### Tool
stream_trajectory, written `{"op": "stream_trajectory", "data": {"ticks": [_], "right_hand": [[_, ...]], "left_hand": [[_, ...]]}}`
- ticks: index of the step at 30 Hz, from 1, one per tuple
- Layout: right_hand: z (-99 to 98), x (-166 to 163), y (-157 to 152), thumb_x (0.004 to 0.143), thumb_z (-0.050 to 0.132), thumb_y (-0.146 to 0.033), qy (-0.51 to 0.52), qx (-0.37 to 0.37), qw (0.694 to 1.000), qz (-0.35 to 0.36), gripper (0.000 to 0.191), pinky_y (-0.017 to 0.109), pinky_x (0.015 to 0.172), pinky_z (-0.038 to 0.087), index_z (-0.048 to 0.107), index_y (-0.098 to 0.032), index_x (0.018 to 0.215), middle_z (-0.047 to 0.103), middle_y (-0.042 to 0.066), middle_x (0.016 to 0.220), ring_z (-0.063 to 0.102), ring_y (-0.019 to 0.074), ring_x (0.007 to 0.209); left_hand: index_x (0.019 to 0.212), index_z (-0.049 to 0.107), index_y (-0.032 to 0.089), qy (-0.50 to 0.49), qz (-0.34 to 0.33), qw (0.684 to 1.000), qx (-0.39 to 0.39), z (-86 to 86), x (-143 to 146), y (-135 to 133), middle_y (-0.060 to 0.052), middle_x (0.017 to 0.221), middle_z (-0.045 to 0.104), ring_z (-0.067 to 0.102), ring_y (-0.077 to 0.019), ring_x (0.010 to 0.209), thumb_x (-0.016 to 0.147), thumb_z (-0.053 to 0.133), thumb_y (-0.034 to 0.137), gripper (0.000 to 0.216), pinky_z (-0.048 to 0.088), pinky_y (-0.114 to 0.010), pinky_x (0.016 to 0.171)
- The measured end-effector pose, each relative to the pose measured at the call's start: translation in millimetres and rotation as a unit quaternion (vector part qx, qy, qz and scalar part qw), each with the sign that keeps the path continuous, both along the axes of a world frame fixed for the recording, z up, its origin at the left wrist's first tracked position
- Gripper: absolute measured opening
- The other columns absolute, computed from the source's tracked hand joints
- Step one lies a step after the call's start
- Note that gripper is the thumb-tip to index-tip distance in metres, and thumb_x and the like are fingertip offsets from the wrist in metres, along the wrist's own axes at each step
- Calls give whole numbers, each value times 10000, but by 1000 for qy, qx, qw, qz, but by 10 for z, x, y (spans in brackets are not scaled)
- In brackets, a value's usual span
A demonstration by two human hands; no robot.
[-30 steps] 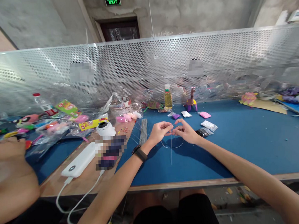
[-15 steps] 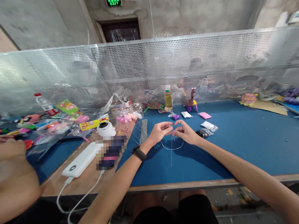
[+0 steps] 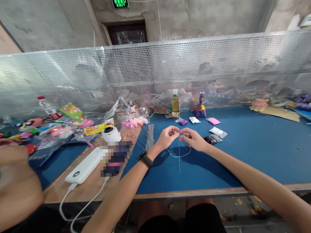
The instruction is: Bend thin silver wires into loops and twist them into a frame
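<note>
My left hand (image 3: 168, 137) and my right hand (image 3: 192, 139) meet above the blue table mat, fingertips nearly touching. Each pinches part of a thin metal wire (image 3: 179, 156). The wire bends into a loop below my hands, and one straight end hangs down toward me. Its join is hidden between my fingers. Left of my left hand lies a bundle of straight wires (image 3: 150, 136). Small packets lie beyond and beside my right hand: a purple one (image 3: 182, 121), a white one (image 3: 194, 120), a pink one (image 3: 213, 121) and a black one (image 3: 212, 139).
A bottle of yellow liquid (image 3: 175, 102) and a clay animal figure (image 3: 200, 106) stand near the perforated metal screen (image 3: 148, 68). On the left are a white power bank (image 3: 84, 166), a phone (image 3: 117, 157), a white roll (image 3: 111, 135) and another person's arm (image 3: 16, 181).
My right hand's fingers have closed in toward the left fingertips, and both hands now pinch the wire closer together. The hanging wire end has shifted slightly right.
</note>
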State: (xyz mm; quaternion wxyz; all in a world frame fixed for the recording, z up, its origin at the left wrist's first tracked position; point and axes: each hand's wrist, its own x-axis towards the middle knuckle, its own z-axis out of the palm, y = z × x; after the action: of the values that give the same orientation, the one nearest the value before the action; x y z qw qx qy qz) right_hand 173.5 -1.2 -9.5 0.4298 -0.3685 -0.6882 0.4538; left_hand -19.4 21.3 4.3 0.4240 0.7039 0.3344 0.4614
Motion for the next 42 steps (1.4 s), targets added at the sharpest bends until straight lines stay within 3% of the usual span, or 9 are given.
{"op": "stream_trajectory", "data": {"ticks": [6,9,15,23,27,35,40,42], "right_hand": [[16,-1,-19,867,699,-471,-12,-19,1000,-6,365,209,383,483,557,-217,1088,719,-9,846,495,61,415],[-2,12,-7,870,693,-485,-12,-17,1000,-20,365,210,372,492,557,-214,1073,723,2,864,513,68,429],[-39,33,25,875,676,-523,3,-2,999,-51,377,223,374,511,564,-219,1067,707,5,883,522,73,430],[1,27,-7,869,683,-525,3,3,998,-61,387,244,389,515,580,-219,1082,726,10,871,517,82,415],[46,8,-38,857,693,-525,-4,0,998,-63,403,246,410,522,600,-209,1090,731,15,871,538,89,435],[71,-13,-49,849,691,-522,4,2,998,-61,425,239,422,517,627,-186,1101,726,22,861,531,84,453],[77,-8,-41,844,696,-540,0,9,998,-61,420,241,412,509,651,-193,1076,726,24,840,515,87,449],[78,-6,-34,839,703,-546,2,8,998,-59,423,240,409,509,656,-194,1069,726,22,818,492,82,429]], "left_hand": [[955,662,122,-19,-17,1000,-17,16,21,-11,-59,878,703,642,-150,798,815,730,245,198,488,-274,769],[953,667,122,-9,0,999,-48,28,10,-14,-43,821,691,611,-135,728,790,771,304,266,466,-259,708],[755,566,156,19,-4,996,-86,3,26,-46,43,581,527,419,-74,495,805,739,490,380,325,-219,507],[812,522,198,-78,-44,982,-164,39,45,-81,106,514,292,275,-67,406,894,600,517,339,342,-204,425],[884,569,192,-40,-20,990,-132,62,41,-110,96,513,318,285,-69,404,922,582,525,335,225,-176,398],[875,564,185,-17,27,997,-71,33,109,-116,95,509,331,293,-66,393,961,511,554,383,218,-202,421],[861,516,190,3,39,998,-51,34,122,-139,51,568,526,332,-64,431,867,668,497,342,213,-210,443],[874,519,190,1,33,998,-53,43,112,-142,53,556,527,326,-66,432,844,693,463,325,206,-212,449]]}}
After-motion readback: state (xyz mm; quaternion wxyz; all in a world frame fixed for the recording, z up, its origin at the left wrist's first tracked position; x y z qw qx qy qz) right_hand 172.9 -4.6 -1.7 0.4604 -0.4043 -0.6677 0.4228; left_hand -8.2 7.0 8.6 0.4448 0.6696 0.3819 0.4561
